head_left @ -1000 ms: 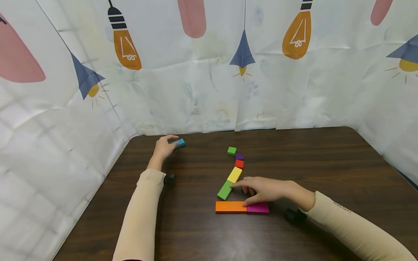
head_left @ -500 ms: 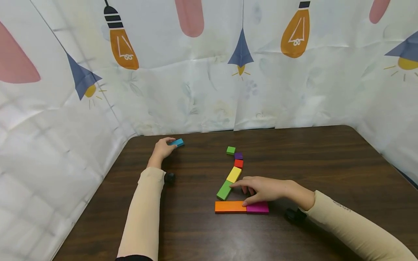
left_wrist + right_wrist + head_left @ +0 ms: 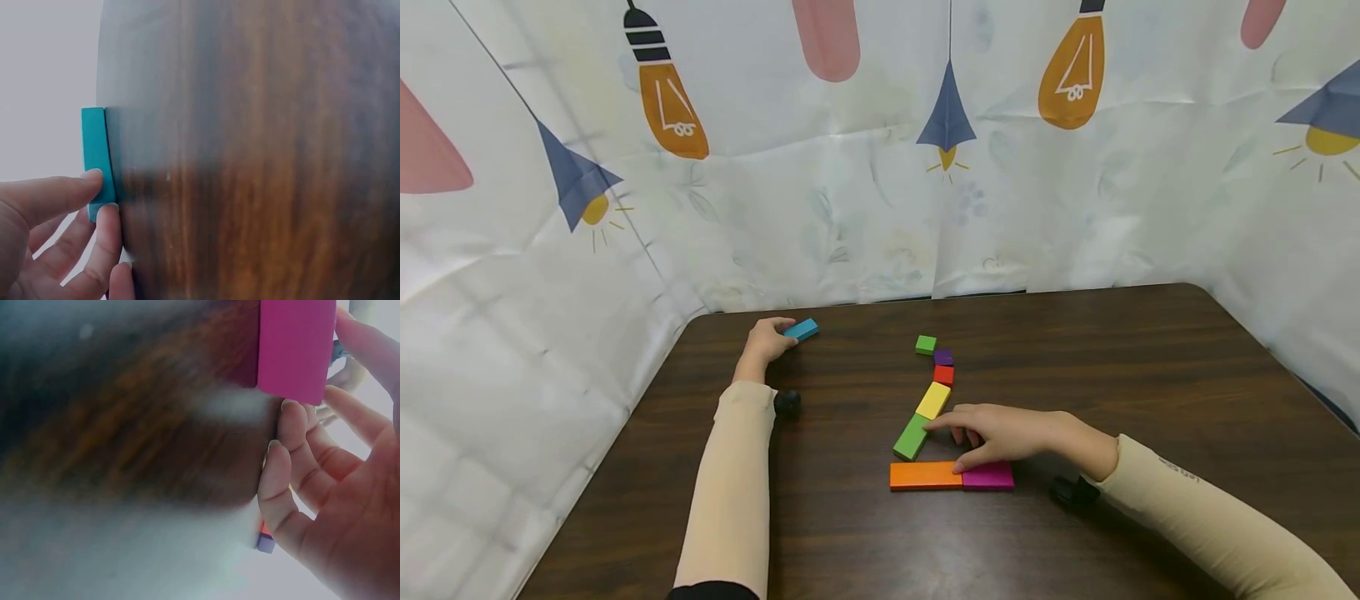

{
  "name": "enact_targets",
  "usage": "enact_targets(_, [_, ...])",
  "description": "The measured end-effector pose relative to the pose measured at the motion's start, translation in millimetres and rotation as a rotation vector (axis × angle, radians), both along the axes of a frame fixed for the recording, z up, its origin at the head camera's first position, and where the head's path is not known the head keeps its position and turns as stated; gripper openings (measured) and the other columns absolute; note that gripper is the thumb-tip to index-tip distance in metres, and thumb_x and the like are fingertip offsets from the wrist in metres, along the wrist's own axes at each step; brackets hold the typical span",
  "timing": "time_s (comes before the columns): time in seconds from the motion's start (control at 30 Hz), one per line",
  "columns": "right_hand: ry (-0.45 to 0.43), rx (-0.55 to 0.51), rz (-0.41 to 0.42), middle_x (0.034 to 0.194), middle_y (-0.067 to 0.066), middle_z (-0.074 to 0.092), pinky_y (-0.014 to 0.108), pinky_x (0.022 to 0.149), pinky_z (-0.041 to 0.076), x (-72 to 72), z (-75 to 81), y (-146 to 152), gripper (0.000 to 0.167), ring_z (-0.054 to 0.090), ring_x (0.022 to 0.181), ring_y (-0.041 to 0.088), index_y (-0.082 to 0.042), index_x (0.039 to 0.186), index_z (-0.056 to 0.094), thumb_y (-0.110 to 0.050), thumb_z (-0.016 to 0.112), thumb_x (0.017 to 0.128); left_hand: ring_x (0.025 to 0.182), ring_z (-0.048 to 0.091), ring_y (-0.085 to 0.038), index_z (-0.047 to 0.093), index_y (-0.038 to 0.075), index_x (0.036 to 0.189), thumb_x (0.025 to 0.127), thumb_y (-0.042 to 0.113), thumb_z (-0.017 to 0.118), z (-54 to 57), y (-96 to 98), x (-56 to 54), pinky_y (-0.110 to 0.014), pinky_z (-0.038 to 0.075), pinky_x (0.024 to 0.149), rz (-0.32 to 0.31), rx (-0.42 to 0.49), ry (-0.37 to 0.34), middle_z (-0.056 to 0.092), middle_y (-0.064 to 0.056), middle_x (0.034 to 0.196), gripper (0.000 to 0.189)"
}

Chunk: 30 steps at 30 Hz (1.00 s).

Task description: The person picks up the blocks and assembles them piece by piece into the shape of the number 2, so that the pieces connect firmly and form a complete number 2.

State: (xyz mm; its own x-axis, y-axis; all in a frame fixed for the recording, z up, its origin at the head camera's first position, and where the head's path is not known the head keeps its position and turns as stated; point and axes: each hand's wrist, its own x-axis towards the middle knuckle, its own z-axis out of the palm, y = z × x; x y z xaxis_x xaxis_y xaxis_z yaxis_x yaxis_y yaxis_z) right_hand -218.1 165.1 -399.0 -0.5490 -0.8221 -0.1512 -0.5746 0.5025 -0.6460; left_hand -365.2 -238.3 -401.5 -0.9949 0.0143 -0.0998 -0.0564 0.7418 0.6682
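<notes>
At the far left of the table, my left hand (image 3: 767, 340) pinches the near end of a blue rectangular block (image 3: 802, 330). In the left wrist view the thumb lies over this block (image 3: 97, 147) and a fingertip meets its end. My right hand (image 3: 1000, 432) hovers low with relaxed fingers. Its index fingertip touches the long green block (image 3: 911, 438), and its thumb tip rests on the orange block (image 3: 925, 476) near the seam with the magenta block (image 3: 988, 476). A yellow block (image 3: 933, 401) joins the green one end to end.
Beyond the yellow block, a red block (image 3: 943, 376), a purple block (image 3: 943, 357) and a small green block (image 3: 926, 344) continue a curved line. A printed cloth (image 3: 865, 208) hangs behind the dark wooden table (image 3: 1112, 358) and along its left side.
Slightly more of the blue block shows beyond my left fingers, which have drawn back a little leftward. The whole head view has shifted slightly. My right hand keeps its place on the blocks.
</notes>
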Motion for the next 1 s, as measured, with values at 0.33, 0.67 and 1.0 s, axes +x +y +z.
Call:
enact_targets(0.33, [0.007,0.000,0.002,0.100,-0.007,0.052,0.024,0.072,0.045,-0.4,-0.3,0.3,0.066,0.048,0.078,0.005,-0.014,0.153,0.050,-0.033,0.076,0.095,0.136,0.043,-0.048,0.051,-0.003,0.147,0.101,0.005,0.063,1.6,6.1,-0.4,-0.053,0.039,0.110,0.021,-0.031,-0.007,0.042,-0.032,0.151,0.048])
enact_targets(0.67, [-0.017,-0.002,-0.001,0.102,-0.006,0.052,0.025,0.072,0.045,1.8,-0.3,-0.8,0.067,0.049,0.079,0.005,-0.015,0.154,0.049,-0.036,0.075,0.096,0.138,0.039,-0.049,0.052,-0.001,0.147,0.101,0.006,0.065,8.1,6.7,5.5,-0.056,0.038,0.110,-0.004,-0.040,-0.002,0.039,-0.031,0.154,0.048])
enact_targets(1.0, [-0.035,0.001,-0.007,0.103,-0.005,0.052,0.026,0.073,0.045,1.0,0.8,-0.1,0.067,0.049,0.079,0.007,-0.016,0.155,0.048,-0.037,0.074,0.096,0.135,0.044,-0.048,0.055,0.000,0.146,0.100,0.007,0.067,14.4,12.3,10.0,-0.055,0.039,0.109,-0.080,-0.043,0.042,0.042,-0.032,0.151,0.048])
